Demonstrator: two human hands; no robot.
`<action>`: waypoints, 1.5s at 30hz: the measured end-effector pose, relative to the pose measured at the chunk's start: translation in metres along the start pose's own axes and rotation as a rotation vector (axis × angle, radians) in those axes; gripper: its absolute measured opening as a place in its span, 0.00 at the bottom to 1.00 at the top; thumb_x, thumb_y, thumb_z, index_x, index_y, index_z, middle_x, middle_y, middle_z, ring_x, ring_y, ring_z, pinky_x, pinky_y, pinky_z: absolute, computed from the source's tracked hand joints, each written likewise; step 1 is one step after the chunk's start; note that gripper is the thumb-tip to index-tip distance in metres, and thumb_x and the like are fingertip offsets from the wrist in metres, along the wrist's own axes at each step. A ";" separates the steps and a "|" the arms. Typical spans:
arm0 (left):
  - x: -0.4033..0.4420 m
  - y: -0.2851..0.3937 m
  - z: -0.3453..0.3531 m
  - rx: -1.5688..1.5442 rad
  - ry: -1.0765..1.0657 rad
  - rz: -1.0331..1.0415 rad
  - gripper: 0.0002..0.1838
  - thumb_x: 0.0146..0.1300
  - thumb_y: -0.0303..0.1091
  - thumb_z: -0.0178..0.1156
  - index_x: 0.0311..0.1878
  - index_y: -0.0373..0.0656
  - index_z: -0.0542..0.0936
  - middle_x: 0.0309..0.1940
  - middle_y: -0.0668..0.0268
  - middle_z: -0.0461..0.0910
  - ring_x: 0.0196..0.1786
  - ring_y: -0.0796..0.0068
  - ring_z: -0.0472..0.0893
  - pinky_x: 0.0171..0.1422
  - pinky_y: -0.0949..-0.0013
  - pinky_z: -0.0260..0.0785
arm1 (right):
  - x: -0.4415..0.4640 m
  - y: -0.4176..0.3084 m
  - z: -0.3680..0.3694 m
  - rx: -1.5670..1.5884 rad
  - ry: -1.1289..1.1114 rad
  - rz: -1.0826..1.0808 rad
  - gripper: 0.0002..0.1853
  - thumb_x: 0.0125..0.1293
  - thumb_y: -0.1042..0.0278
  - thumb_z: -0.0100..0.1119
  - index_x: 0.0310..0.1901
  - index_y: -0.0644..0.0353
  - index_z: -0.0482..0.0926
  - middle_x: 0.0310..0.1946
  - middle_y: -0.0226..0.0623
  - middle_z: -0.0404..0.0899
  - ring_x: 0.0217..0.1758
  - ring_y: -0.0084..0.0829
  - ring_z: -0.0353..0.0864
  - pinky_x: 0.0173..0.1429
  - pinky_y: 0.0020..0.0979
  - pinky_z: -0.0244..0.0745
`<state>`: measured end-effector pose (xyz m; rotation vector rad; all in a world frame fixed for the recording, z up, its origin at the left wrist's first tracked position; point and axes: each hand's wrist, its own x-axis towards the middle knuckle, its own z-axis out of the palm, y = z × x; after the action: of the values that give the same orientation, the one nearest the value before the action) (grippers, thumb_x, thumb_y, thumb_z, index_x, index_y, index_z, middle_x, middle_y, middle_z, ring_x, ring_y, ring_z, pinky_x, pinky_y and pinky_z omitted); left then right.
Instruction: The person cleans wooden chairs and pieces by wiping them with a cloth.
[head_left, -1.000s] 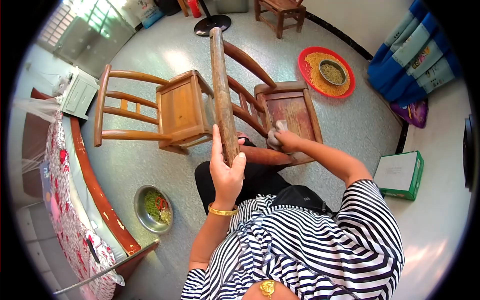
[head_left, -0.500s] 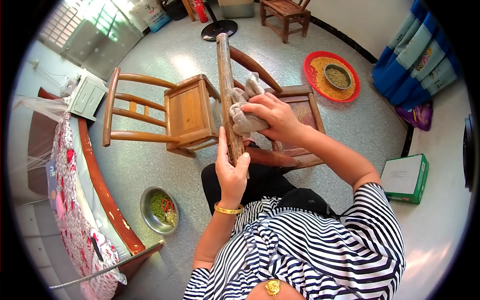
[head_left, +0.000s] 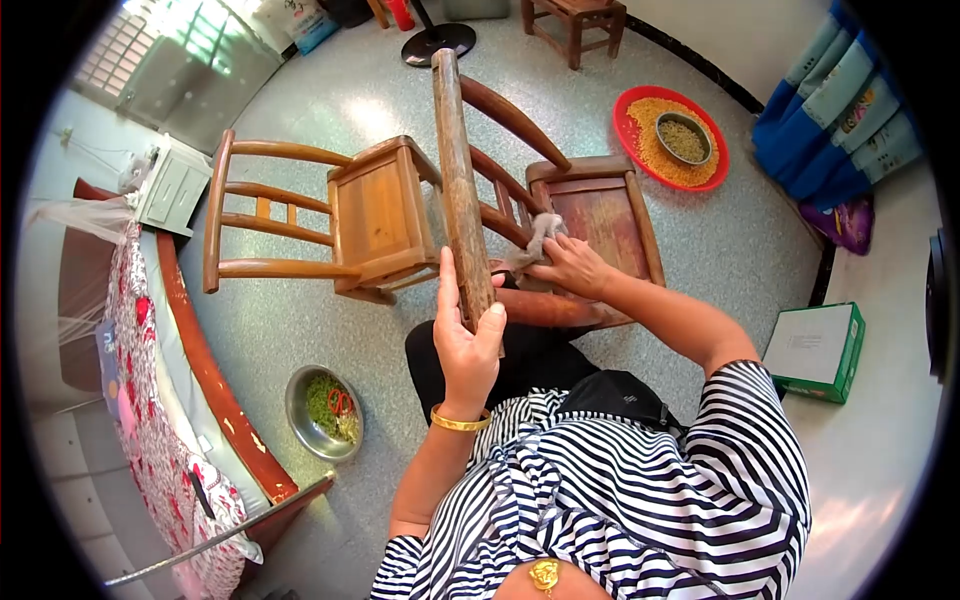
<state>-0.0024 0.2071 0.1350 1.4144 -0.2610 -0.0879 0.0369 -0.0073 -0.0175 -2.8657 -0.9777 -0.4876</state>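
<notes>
My left hand [head_left: 468,345] is wrapped round the lower end of the worn top rail [head_left: 457,170] of a wooden chair. That chair's reddish, scuffed seat [head_left: 600,222] lies to the right of the rail. In my right hand [head_left: 573,268] is a grey cloth [head_left: 540,240], held beside the back slats near the seat's left edge. My right fingers partly cover the cloth. Left of the rail stands a second wooden chair [head_left: 378,208], lighter in colour, its back pointing left.
A steel bowl [head_left: 325,414] with green pieces sits on the floor, right of the bed [head_left: 215,400]. A red tray [head_left: 722,172] of yellow grains holds a smaller bowl. A green box [head_left: 815,350] lies at right. A black stand base [head_left: 438,44] and stool [head_left: 572,25] are farther back.
My right hand first brought the cloth up from the seat to the top rail, then moved it back down and right to the slats. My left hand has kept its hold on the rail.
</notes>
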 end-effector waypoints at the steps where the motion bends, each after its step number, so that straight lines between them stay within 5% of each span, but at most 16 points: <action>1: 0.000 0.001 0.001 -0.012 0.000 -0.018 0.38 0.57 0.22 0.51 0.70 0.35 0.48 0.53 0.58 0.71 0.52 0.75 0.73 0.53 0.76 0.67 | -0.003 0.001 0.004 -0.008 -0.034 -0.005 0.19 0.57 0.63 0.49 0.51 0.31 0.71 0.39 0.36 0.65 0.41 0.35 0.71 0.38 0.29 0.71; 5: 0.003 0.001 0.000 -0.012 -0.005 -0.030 0.38 0.57 0.22 0.51 0.70 0.35 0.48 0.52 0.57 0.71 0.52 0.74 0.74 0.53 0.76 0.67 | -0.012 0.002 0.020 -0.025 0.013 0.007 0.18 0.58 0.63 0.48 0.51 0.31 0.71 0.38 0.36 0.65 0.42 0.35 0.71 0.36 0.28 0.71; 12: 0.003 0.001 0.000 0.025 -0.024 -0.030 0.37 0.56 0.24 0.50 0.70 0.35 0.50 0.55 0.58 0.69 0.54 0.73 0.73 0.59 0.72 0.65 | -0.053 0.011 0.054 -0.009 -0.413 0.064 0.17 0.60 0.66 0.47 0.51 0.38 0.71 0.44 0.42 0.68 0.45 0.40 0.73 0.42 0.36 0.74; 14: 0.002 0.000 -0.001 0.031 -0.034 -0.011 0.37 0.56 0.25 0.50 0.70 0.35 0.50 0.54 0.58 0.69 0.54 0.73 0.73 0.58 0.73 0.65 | -0.051 0.014 0.054 0.337 -0.595 0.252 0.21 0.53 0.66 0.54 0.51 0.42 0.73 0.44 0.43 0.68 0.45 0.43 0.72 0.47 0.40 0.72; 17: 0.002 0.001 -0.001 0.018 -0.019 -0.054 0.37 0.56 0.25 0.51 0.70 0.34 0.50 0.54 0.59 0.70 0.53 0.73 0.73 0.58 0.73 0.65 | -0.033 0.037 0.034 0.591 -0.728 0.249 0.27 0.45 0.64 0.61 0.52 0.44 0.75 0.43 0.46 0.68 0.46 0.46 0.72 0.53 0.42 0.69; 22: 0.003 -0.003 0.000 0.023 0.005 0.010 0.38 0.55 0.23 0.51 0.70 0.35 0.48 0.48 0.56 0.75 0.49 0.74 0.75 0.54 0.75 0.67 | 0.018 0.066 -0.059 0.877 -0.283 0.396 0.31 0.41 0.64 0.63 0.54 0.49 0.75 0.46 0.44 0.68 0.52 0.43 0.69 0.60 0.38 0.63; 27: 0.003 -0.002 0.002 -0.024 0.016 0.002 0.38 0.55 0.22 0.50 0.70 0.35 0.48 0.49 0.56 0.74 0.50 0.74 0.75 0.55 0.74 0.66 | 0.090 0.069 -0.110 1.014 0.286 0.270 0.28 0.45 0.73 0.63 0.53 0.61 0.73 0.53 0.39 0.69 0.59 0.36 0.67 0.64 0.33 0.61; 32: 0.002 -0.001 0.000 0.017 0.007 -0.014 0.39 0.55 0.22 0.50 0.70 0.35 0.48 0.52 0.55 0.72 0.51 0.73 0.74 0.53 0.75 0.67 | 0.138 0.065 -0.069 0.738 0.304 0.266 0.27 0.47 0.71 0.59 0.53 0.66 0.72 0.52 0.47 0.71 0.55 0.44 0.71 0.60 0.33 0.65; 38: 0.001 0.005 0.002 0.033 -0.019 -0.048 0.38 0.56 0.24 0.49 0.70 0.35 0.48 0.56 0.57 0.68 0.55 0.71 0.73 0.61 0.70 0.63 | 0.125 0.071 -0.036 0.765 0.247 0.413 0.26 0.47 0.70 0.58 0.52 0.65 0.73 0.48 0.48 0.73 0.52 0.44 0.73 0.57 0.34 0.67; 41: 0.001 0.005 0.000 0.049 -0.029 -0.062 0.38 0.56 0.24 0.49 0.70 0.35 0.48 0.56 0.57 0.68 0.55 0.71 0.73 0.61 0.70 0.63 | 0.123 0.080 -0.031 1.202 0.105 0.582 0.22 0.50 0.70 0.56 0.49 0.65 0.75 0.36 0.36 0.77 0.39 0.27 0.75 0.48 0.27 0.70; 45: 0.000 0.005 0.001 0.046 -0.021 -0.057 0.37 0.56 0.24 0.49 0.70 0.34 0.48 0.56 0.57 0.68 0.55 0.71 0.73 0.60 0.71 0.64 | 0.113 0.102 -0.011 1.505 -0.092 0.729 0.19 0.48 0.74 0.53 0.45 0.65 0.76 0.32 0.27 0.76 0.33 0.20 0.73 0.41 0.26 0.70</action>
<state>-0.0028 0.2068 0.1404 1.4678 -0.2414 -0.1443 0.1799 -0.0242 0.0318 -1.5889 -0.0423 0.3505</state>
